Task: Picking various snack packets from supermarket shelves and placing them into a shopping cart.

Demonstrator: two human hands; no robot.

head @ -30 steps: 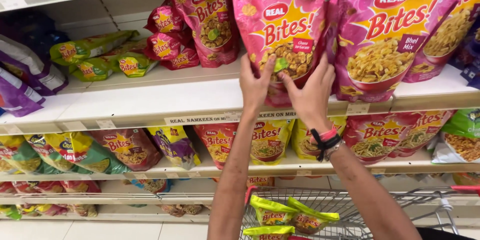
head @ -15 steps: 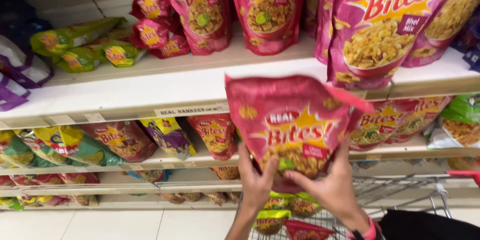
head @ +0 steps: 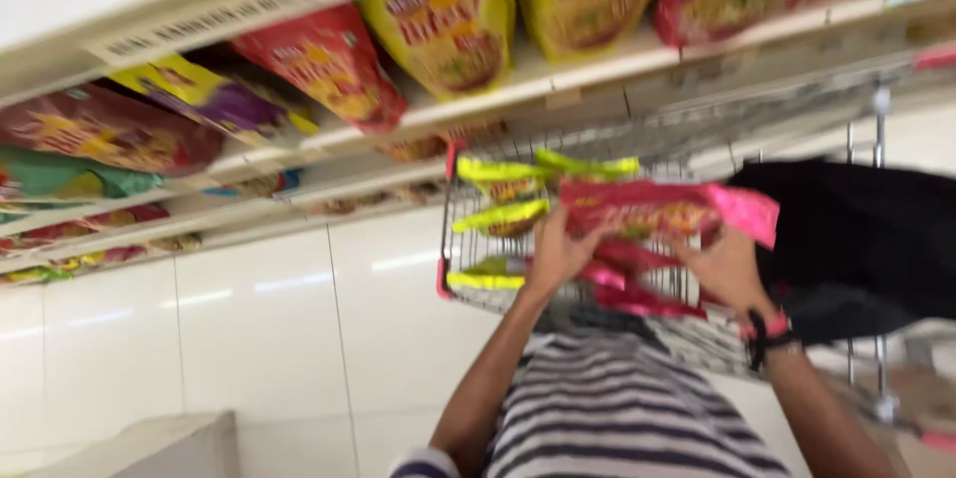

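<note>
Both my hands hold a large pink snack bag [head: 657, 211] flat over a wire shopping cart [head: 468, 279]. My left hand [head: 563, 254] grips its left end and my right hand [head: 727, 274], with a dark wristband, grips its right side. Inside the cart lie several yellow-green snack packets [head: 503, 214] and more pink bags [head: 637, 294] under the held one. The picture is blurred by motion.
Store shelves [head: 558, 90] above and to the left carry red, yellow and purple snack bags [head: 334, 65]. A black bag [head: 856, 239] sits at the cart's right end. White floor tiles [head: 249, 339] spread to the left, and a pale ledge [head: 149, 443] shows at the lower left.
My hands pulled the pink bag off the upper shelf and brought it down over the cart. The view swung down from the shelves toward the cart and floor.
</note>
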